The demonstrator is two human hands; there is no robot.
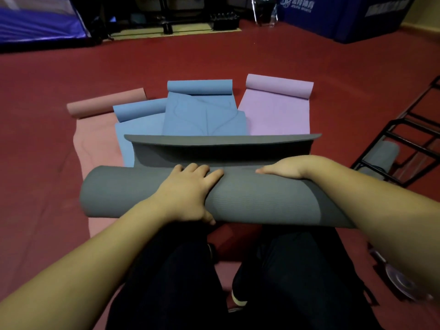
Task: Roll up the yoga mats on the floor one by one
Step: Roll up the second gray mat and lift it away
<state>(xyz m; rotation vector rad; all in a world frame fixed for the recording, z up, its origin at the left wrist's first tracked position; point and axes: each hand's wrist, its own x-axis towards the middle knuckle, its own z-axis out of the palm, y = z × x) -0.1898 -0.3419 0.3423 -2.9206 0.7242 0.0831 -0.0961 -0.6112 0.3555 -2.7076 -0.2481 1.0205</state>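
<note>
Grey foam fills the middle of the head view: we see the grey mat point(250, 198) mostly rolled into a thick tube lying across the lap of a person in dark trousers, its unrolled tail rising just beyond the roll with the far edge curled up. Our left hand point(188, 196) lies over the top of the roll, fingers spread along the curve and thumb tucked under the near side, so it grasps the roll. Our right hand point(285, 169) curves over the top further right, fingers bent over the far side (their tips are hidden), pressing on it. Beyond, on the red floor point(214, 55), lie partly rolled mats: a pink mat point(107, 103), two blue mats point(204, 115) overlapping, and a lilac mat point(276, 110). At right, a black metal rack point(404, 139) stands beside another grey roll point(383, 156).
</note>
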